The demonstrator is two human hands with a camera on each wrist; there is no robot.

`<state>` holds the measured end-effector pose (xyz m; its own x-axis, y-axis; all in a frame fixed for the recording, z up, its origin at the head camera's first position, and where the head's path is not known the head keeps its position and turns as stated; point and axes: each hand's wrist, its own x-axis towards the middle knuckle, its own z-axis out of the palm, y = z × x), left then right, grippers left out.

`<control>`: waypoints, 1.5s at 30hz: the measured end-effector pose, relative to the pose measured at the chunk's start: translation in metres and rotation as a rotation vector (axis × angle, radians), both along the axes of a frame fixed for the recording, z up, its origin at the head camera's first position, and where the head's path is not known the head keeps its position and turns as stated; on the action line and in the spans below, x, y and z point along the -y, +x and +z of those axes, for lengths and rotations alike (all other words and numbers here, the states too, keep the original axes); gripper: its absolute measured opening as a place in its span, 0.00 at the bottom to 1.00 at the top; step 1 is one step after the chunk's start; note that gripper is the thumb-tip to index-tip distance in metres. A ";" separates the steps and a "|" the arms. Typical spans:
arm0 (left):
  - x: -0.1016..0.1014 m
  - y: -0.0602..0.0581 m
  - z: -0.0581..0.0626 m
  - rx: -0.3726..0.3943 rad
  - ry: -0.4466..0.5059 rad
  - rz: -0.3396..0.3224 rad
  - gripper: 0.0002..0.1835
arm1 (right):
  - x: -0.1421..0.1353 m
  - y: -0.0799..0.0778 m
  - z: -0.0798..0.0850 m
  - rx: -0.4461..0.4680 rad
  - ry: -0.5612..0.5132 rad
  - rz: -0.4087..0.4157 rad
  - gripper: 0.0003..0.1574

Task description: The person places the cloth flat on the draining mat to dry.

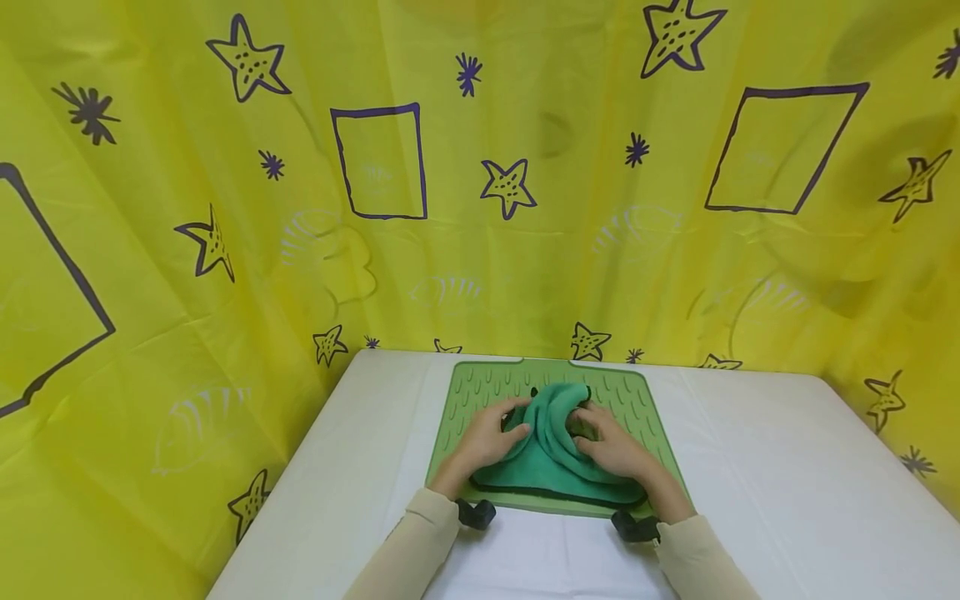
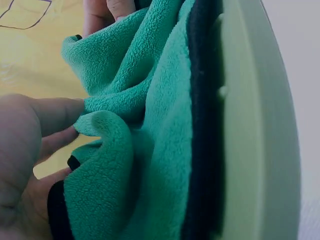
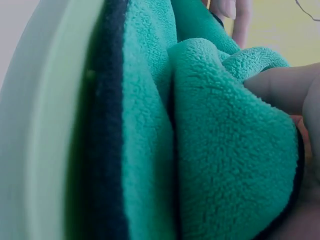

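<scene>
A green fleecy towel (image 1: 551, 479) with dark edging lies bunched up, its middle raised in folds, on a light green ridged mat (image 1: 467, 407). From the left side my left hand (image 1: 487, 437) grips a fold of it between thumb and fingers. My right hand (image 1: 613, 447) pinches the raised cloth from the opposite side. In the left wrist view the towel (image 2: 167, 105) curls over beside the thumb, and some fingertips are hidden behind it. The right wrist view shows my right thumb (image 3: 280, 87) pressed into a fold of the towel (image 3: 230, 135).
The mat lies on a white-covered table (image 1: 757, 467), near its back edge. A yellow curtain (image 1: 555, 275) with drawn stars and squares hangs behind and along the sides. Dark wrist-camera mounts (image 1: 477, 514) sit under both wrists, close to the mat's front edge.
</scene>
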<state>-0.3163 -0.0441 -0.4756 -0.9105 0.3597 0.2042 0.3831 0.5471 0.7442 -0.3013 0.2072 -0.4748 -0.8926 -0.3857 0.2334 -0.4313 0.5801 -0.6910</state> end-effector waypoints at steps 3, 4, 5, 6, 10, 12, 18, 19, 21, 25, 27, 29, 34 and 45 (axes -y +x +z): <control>0.002 0.000 0.002 0.025 0.006 -0.014 0.25 | -0.002 0.000 0.002 0.003 -0.029 -0.038 0.17; 0.003 0.000 0.003 0.033 0.018 -0.012 0.25 | -0.003 0.000 0.004 -0.002 -0.043 -0.058 0.16; 0.005 0.000 0.005 0.035 0.027 -0.003 0.26 | -0.004 0.000 0.005 -0.013 -0.061 -0.084 0.16; 0.006 0.000 0.006 0.038 0.039 0.009 0.26 | -0.006 0.000 0.007 -0.024 -0.085 -0.110 0.17; 0.015 -0.003 0.014 -0.046 0.099 0.056 0.25 | -0.017 -0.001 0.015 -0.074 -0.175 -0.235 0.18; 0.019 -0.005 0.016 -0.097 0.118 0.090 0.23 | -0.022 -0.001 0.020 -0.097 -0.220 -0.309 0.20; 0.025 -0.013 0.013 -0.153 0.116 0.164 0.13 | -0.036 0.001 0.029 -0.035 -0.256 -0.476 0.26; 0.025 -0.013 0.011 -0.151 0.104 0.171 0.12 | -0.039 0.001 0.028 0.019 -0.241 -0.484 0.27; 0.024 -0.014 0.008 -0.138 0.078 0.190 0.09 | -0.043 0.000 0.024 0.138 -0.188 -0.478 0.30; 0.023 -0.014 0.005 -0.077 0.083 0.240 0.09 | -0.050 -0.003 0.014 0.294 -0.001 -0.424 0.37; 0.023 -0.015 0.003 -0.043 0.100 0.277 0.12 | -0.053 -0.004 0.011 0.309 0.066 -0.403 0.37; 0.024 -0.017 0.000 -0.007 0.119 0.312 0.15 | -0.054 -0.005 0.009 0.308 0.103 -0.389 0.37; 0.026 -0.021 -0.003 0.050 0.132 0.366 0.16 | -0.056 -0.004 0.007 0.318 0.080 -0.369 0.36; 0.032 -0.025 -0.003 0.102 0.138 0.170 0.32 | -0.052 -0.007 -0.004 0.290 0.055 -0.397 0.40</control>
